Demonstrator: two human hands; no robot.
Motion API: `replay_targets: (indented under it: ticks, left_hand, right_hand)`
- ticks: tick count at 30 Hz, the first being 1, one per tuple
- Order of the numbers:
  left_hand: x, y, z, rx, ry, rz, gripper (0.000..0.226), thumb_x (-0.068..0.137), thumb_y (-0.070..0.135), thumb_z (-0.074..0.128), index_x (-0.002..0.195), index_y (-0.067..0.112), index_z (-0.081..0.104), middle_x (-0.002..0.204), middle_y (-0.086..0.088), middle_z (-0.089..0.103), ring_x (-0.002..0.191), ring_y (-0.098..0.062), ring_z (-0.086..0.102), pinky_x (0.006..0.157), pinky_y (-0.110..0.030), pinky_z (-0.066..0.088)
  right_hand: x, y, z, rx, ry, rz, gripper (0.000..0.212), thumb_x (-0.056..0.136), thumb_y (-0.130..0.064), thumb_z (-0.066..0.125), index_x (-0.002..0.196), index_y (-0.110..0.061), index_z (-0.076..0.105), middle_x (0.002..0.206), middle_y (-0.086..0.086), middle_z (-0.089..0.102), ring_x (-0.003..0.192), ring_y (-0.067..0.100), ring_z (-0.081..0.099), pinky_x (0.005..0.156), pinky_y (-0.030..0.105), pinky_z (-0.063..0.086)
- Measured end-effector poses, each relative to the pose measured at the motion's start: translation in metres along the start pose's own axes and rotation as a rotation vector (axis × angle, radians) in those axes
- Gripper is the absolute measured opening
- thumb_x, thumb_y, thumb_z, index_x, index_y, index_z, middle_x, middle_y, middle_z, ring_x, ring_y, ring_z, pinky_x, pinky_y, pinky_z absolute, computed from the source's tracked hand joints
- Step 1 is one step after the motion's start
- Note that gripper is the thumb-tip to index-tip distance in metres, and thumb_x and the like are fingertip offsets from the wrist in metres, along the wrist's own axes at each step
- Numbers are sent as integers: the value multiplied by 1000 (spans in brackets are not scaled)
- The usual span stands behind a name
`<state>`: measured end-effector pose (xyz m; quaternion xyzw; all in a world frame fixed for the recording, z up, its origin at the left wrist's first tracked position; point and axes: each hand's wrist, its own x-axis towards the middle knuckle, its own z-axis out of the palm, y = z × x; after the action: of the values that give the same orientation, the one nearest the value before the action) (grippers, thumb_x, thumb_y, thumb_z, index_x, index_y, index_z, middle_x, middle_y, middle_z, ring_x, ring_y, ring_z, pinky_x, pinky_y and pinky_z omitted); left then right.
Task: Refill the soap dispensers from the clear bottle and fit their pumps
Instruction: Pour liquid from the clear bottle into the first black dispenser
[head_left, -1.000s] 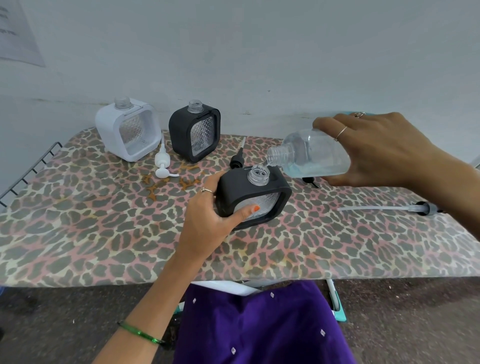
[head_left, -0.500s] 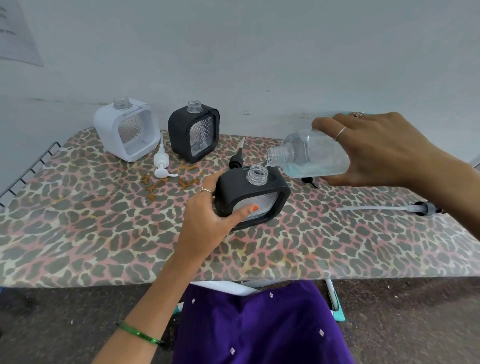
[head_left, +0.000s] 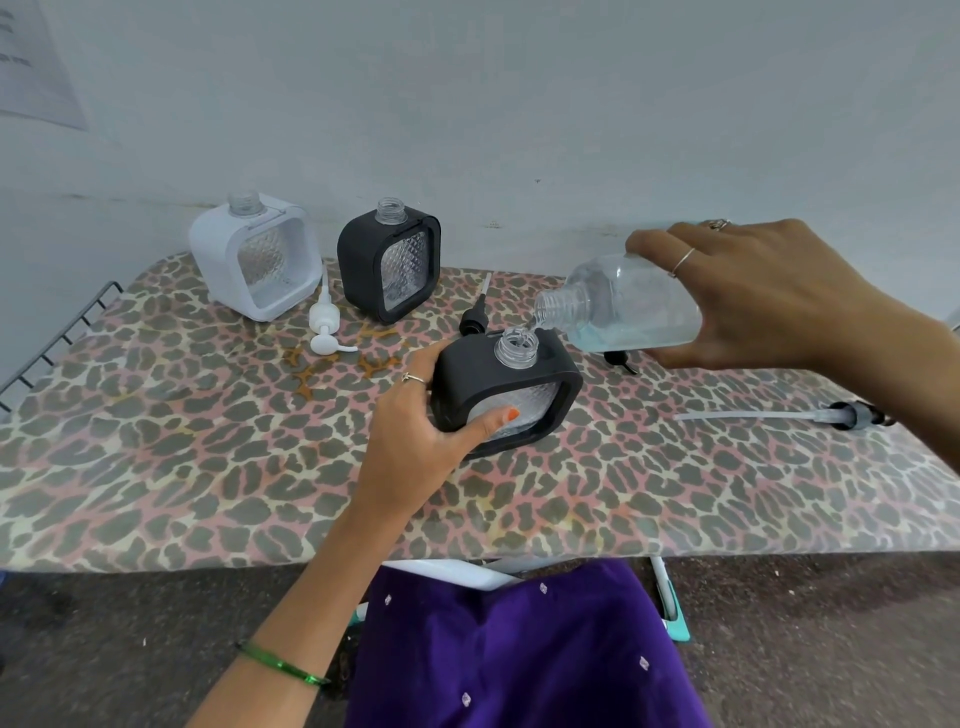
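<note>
Clear plastic bottle (head_left: 631, 306), a shallow layer of pale blue liquid inside, tipped nearly flat in right hand (head_left: 769, 296), fingers curled over its far end and thumb beneath. Open threaded mouth just above the neck of near black square-framed soap dispenser (head_left: 506, 392), a thin clear stream running between the two. Dispenser tilted near the middle of leopard-print padded board (head_left: 208, 441), gripped by left hand (head_left: 415, 441): thumb with orange nail pressed on the textured clear front panel, fingers wrapped round the back of the frame.

Near the board's far left corner, upright and uncapped, white square-framed dispenser (head_left: 257, 257); just to its right, second black dispenser (head_left: 389, 262), also upright with bare neck. Between them, a little nearer, white pump (head_left: 326, 325) lying on its side. Black pump (head_left: 475, 314) lying just behind the held dispenser, tube pointing toward the far edge. Another small black pump piece (head_left: 618, 359) partly hidden under the bottle. Toward the right edge, grey-collared pump with long clear tube (head_left: 779, 414) lying flat, partly covered by the right forearm.

No brand or label visible on any bottle. Sheet of paper (head_left: 31, 62) on the wall at upper left, print too blurred to read.
</note>
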<state>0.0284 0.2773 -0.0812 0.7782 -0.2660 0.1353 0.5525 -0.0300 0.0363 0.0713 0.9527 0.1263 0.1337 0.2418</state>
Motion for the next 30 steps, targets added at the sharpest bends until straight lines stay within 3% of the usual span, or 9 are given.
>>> replay_targets:
  ticks: [5,13,30]
  left_hand:
    - [0,0,0,-1,-2,0,72,69,56,72,122,12,52,98,16,60,89,17,54,74,-2,43]
    - [0,0,0,-3,-11,-12,67,68,45,75,120,8,53,97,11,60,89,19,53,71,-1,42]
    - [0,0,0,-4,-1,6,69,70,48,74,123,8,53,101,29,51,91,24,50,73,1,41]
  right_hand:
    - [1,0,-2,-2,0,1,82,67,-70,51,129,-17,41,97,7,66,78,32,64,50,27,33]
    - [0,0,-1,16,7,-1,81,67,-70,53,127,-16,42,94,8,66,75,32,64,50,26,31]
    - [-2,1,-3,-8,-13,9,83,67,-71,50,130,-18,40,101,7,65,80,32,63,51,28,35]
